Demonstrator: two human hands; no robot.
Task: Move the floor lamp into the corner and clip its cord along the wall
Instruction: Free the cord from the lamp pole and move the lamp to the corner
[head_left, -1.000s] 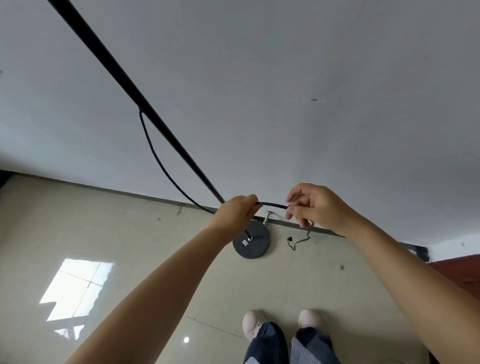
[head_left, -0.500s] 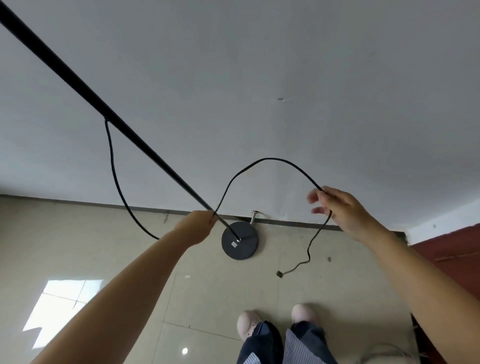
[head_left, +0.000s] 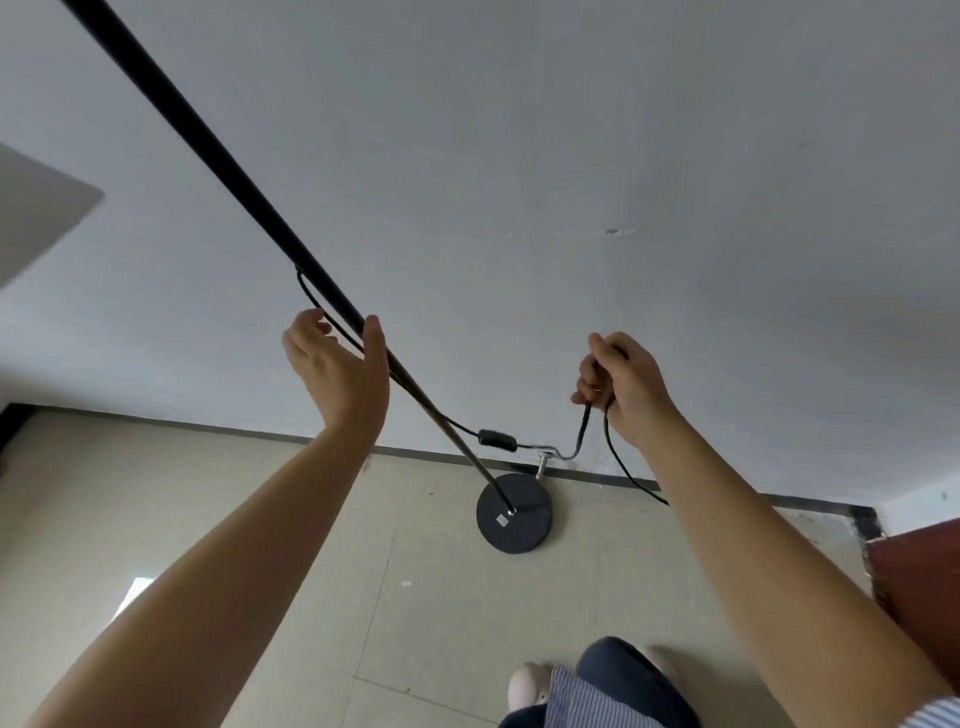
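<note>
1. My left hand (head_left: 340, 371): spread wide, palm cupped against the lamp pole (head_left: 218, 156), not gripping.
2. My right hand (head_left: 621, 387): closed around the black cord (head_left: 613, 452).
3. Inline switch (head_left: 497, 439): hanging on the cord between the hands.
4. Lamp base (head_left: 514, 513): on the floor (head_left: 260, 499), beside the wall (head_left: 571, 156).

No legible text or labels.

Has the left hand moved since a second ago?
Yes. The left hand has gone up the lamp pole, away from the round base on the floor; it now cups the pole with fingers open.
</note>
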